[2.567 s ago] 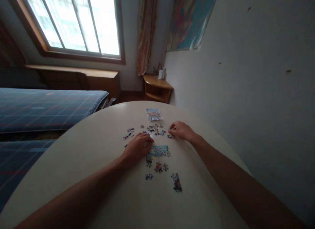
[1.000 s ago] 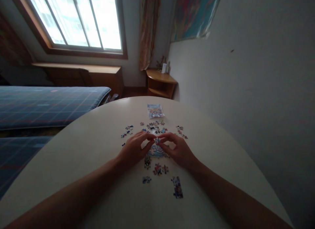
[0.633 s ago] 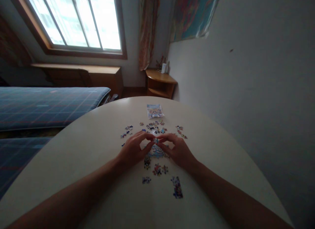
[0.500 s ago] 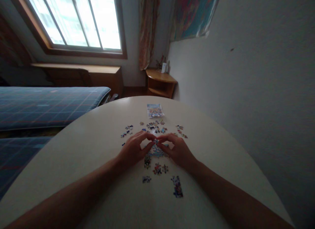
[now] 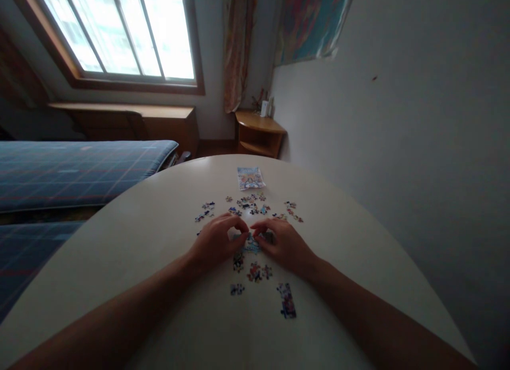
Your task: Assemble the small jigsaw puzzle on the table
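Observation:
My left hand (image 5: pixel 221 236) is curled in a pinch, thumb against index finger, at the left edge of a joined blue-and-white jigsaw section (image 5: pixel 252 243). Opposite it, my right hand (image 5: pixel 281 241) has its thumb and fingertips drawn together over the same section. A small jigsaw piece seems to be at the fingertips, mostly covered by them. The hands partly hide the joined section, which lies on the table. Just below it are a dark joined cluster (image 5: pixel 238 262), a reddish cluster (image 5: pixel 255 272) and a piece (image 5: pixel 266 272) beside that.
The round white table (image 5: pixel 159 306) bears loose pieces (image 5: pixel 247 203) beyond my hands, with small groups left (image 5: pixel 205 216) and right (image 5: pixel 294 213). A picture sheet (image 5: pixel 251 178) lies farther back. Nearer me are a small cluster (image 5: pixel 237 289) and a joined strip (image 5: pixel 287 301).
My fingertips, which met above the blue-and-white section, have come lower and moved slightly apart. More of the pieces behind my right hand shows. The other clusters stay where they were.

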The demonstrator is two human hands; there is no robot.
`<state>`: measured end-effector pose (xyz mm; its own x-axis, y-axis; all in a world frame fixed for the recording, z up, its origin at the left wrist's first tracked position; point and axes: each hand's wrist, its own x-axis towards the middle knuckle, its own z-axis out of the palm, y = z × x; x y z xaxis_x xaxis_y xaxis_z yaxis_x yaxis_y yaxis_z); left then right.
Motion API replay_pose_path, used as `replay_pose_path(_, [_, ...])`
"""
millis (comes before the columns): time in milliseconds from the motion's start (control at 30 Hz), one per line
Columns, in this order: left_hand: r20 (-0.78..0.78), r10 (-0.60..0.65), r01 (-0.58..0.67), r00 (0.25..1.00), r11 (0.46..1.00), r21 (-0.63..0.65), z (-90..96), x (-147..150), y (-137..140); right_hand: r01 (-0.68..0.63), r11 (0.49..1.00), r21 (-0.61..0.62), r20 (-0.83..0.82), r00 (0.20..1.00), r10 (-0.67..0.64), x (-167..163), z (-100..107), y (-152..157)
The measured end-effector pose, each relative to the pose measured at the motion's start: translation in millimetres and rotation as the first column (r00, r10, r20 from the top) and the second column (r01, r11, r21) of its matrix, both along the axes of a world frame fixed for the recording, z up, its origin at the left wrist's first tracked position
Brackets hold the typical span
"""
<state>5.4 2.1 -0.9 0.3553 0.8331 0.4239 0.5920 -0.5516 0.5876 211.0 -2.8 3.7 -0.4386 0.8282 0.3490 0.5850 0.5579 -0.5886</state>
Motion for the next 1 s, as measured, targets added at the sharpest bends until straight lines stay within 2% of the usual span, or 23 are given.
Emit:
replay_pose_path(400, [-0.012,-0.028,0.026,1.0,0.991,-0.132,-0.8,-0.9,1.1,0.015,1.0,0.023,0.008,1.0,-0.015,1.3,-3.6,1.3])
replay_pose_path(767, [-0.009,-0.066,0.064,0.998,0.984,-0.169,1.4,-2.1,2.5,0.005,1.0,0.026,-0.002,1.0,-0.005,1.0,-3.9,1.5])
replay_pose_path(1000, [0.059,-0.019,0.028,0.998,0.988,-0.15,-0.4,-2.7,7.4,0.015,0.998,0.064,-0.026,1.0,-0.013,-0.1,-1.4,-0.7])
